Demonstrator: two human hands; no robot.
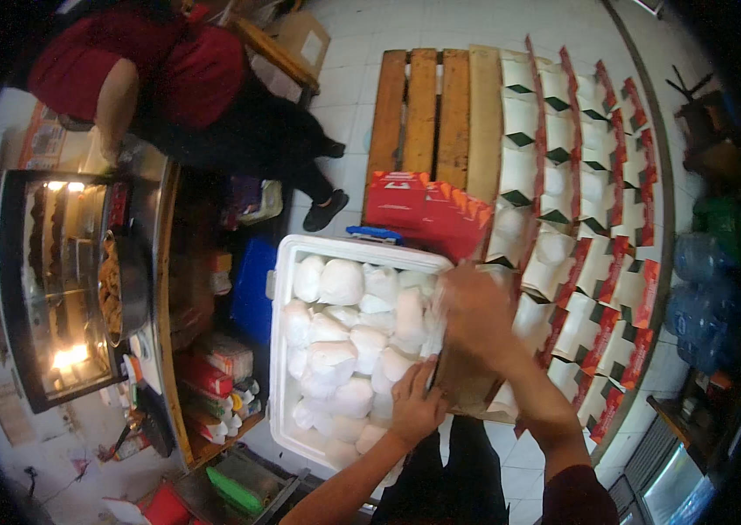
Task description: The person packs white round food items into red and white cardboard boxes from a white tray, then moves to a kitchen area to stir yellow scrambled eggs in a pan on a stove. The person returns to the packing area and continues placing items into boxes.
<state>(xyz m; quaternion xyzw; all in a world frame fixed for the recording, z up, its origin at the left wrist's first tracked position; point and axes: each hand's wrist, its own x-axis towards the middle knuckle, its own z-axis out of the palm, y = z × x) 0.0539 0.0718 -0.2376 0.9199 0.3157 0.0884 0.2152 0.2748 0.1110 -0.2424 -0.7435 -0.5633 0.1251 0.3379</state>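
A white plastic tub [282, 341] stands before me, filled with many white-wrapped bundles [332, 361]. My left hand [418, 401] rests at the tub's right rim, fingers bent over the wrapped bundles; whether it grips anything is unclear. My right hand [475, 308] is blurred, above the tub's upper right side, and its fingers are hard to make out. Right of the tub, rows of open red and white cardboard boxes [574, 321] stand on a wooden slatted table [420, 118]; some of the nearer ones hold white bundles. A stack of red cartons [403, 203] lies behind the tub.
Another person in a dark red shirt [206, 79] stands at the upper left by a lit glass display case [69, 282]. A metal bowl of food [122, 289] sits beside the case. Large blue water bottles [698, 295] stand at the far right.
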